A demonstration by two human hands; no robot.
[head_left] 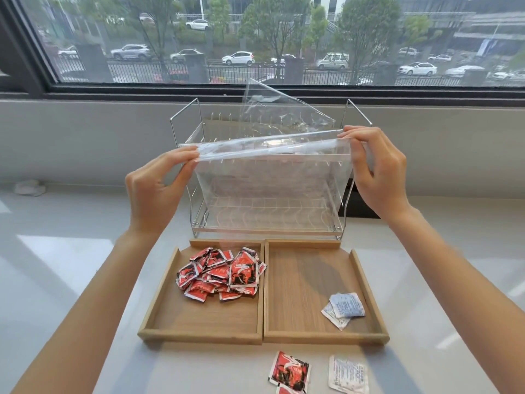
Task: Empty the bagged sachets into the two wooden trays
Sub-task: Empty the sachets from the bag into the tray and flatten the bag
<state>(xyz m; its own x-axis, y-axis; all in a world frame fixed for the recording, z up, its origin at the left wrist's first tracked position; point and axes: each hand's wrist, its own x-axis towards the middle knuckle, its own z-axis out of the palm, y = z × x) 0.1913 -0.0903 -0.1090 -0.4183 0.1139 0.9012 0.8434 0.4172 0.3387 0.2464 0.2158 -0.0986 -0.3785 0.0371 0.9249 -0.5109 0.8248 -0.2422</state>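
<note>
Left hand (154, 184) pinching left top corner of clear plastic bag (270, 177), thumb and fingers curled on the film. Right hand (377, 169) pinching right top corner same way. Bag held up, stretched between both hands above the trays, looks empty; a second clear flap sticking up behind it. Wire dish rack (267, 223) behind the bag, seen through it. Below the bag, left wooden tray (159, 317) with pile of red sachets (221, 273) heaped in its far half. Right wooden tray (366, 282) touching left tray side by side, two white sachets (342, 308) overlapping near its front right corner. On the tabletop (71, 251) in front of the trays: loose red sachet (288, 371), another red one partly cut off at frame edge below it, loose white sachet (348, 373) just beside. Window with street and parked cars beyond the rack. Crumpled white thing far left on tabletop, cannot tell what.
</note>
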